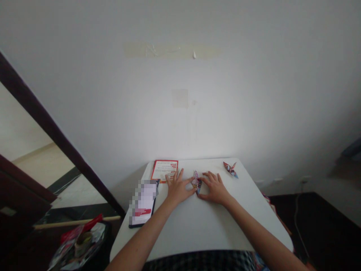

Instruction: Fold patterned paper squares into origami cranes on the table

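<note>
A small diamond of patterned folded paper (pixel 196 181) lies at the middle of the white table, between my two hands. My left hand (pixel 179 188) has its thumb and index finger at the paper's left edge, with the other fingers stretched out over the table. From the other side, my right hand (pixel 214 187) pinches the paper's right edge between thumb and index finger. Part of the paper is hidden under the fingertips. To the right rests a finished-looking origami crane (pixel 231 169) in a similar printed paper.
A red-bordered printed card stack (pixel 165 169) lies at the table's back left. In front of it is a phone (pixel 144 203), its screen blurred out. The white table (pixel 197 233) stands against a wall. A bag-lined bin (pixel 81 241) is on the floor at left.
</note>
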Demonstrator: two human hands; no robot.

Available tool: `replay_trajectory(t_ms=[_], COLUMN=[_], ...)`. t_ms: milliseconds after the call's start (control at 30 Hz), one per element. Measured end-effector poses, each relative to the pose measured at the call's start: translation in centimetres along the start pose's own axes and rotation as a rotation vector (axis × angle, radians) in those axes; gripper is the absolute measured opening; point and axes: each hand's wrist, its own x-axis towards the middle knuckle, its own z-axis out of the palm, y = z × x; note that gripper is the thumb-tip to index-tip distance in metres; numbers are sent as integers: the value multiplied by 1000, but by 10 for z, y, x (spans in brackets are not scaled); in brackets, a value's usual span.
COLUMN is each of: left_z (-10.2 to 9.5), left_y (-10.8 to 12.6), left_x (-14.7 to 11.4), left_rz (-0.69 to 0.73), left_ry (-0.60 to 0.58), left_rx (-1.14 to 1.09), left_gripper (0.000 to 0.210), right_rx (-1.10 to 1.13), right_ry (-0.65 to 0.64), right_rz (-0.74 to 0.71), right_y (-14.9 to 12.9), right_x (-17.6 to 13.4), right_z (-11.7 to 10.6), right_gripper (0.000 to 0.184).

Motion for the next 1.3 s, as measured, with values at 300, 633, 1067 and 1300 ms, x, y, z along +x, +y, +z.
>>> replay_trajectory(t_ms=[300, 633, 1067, 1300], left_z=[1, 6, -1, -2], left_y=[-3, -3, -5, -9], left_x=[-4, -9, -9, -11], left_rz=[36, 67, 66, 114], left_ry=[-61, 0, -79, -131], left_rx=[10, -26, -87, -57], left_gripper=[70, 79, 57, 67], right_rx=[50, 57, 101, 119], right_ry=[-37, -6, 116, 99], right_rz=[-4, -13, -28, -80], right_y=[6, 12, 10, 14], right_x=[1, 2, -1, -1], right_z=[-2, -1, 3, 5], right_gripper=[85, 45, 33, 38])
